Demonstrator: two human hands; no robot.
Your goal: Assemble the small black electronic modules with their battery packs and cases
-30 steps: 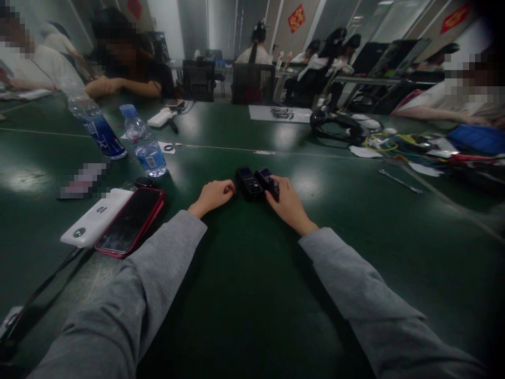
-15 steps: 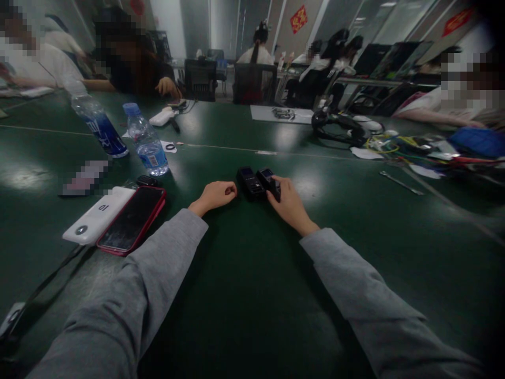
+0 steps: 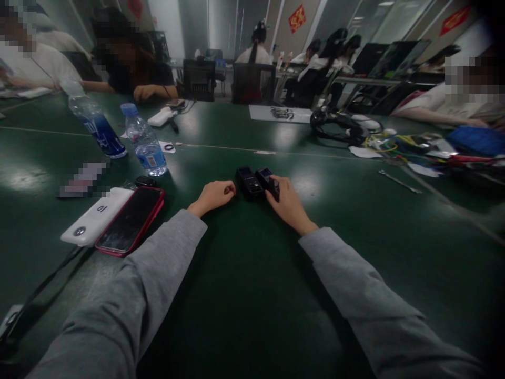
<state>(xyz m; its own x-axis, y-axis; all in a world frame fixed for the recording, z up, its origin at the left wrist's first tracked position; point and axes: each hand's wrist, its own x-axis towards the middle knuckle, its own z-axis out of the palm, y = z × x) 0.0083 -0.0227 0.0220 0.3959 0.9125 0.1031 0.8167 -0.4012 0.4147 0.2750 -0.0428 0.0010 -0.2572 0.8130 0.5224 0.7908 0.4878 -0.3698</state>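
"Black gadgets [image 3: 248, 182], two of them, are sitting side by side on the green desk [image 3: 252, 295]. Where on it?"

"They are resting between the left hand [image 3: 215, 196] and the right hand [image 3: 288, 204], well away from the desk's far edge. Its near edge is not showing."

"What is the right hand doing?"

"It is holding the right gadget [image 3: 265, 175], mostly closed around it. I cannot tell if that gadget is lying flat or tipping up."

"And the left hand?"

"It is resting in a loose fist, just beside the left gadget [image 3: 245, 176]. It seems to be holding nothing. I cannot tell if it is touching."

"So how far along are things?"

"I'd say getting hold of the right gadget is looking done. The left gadget is not being held. Anything left after that is not showing."
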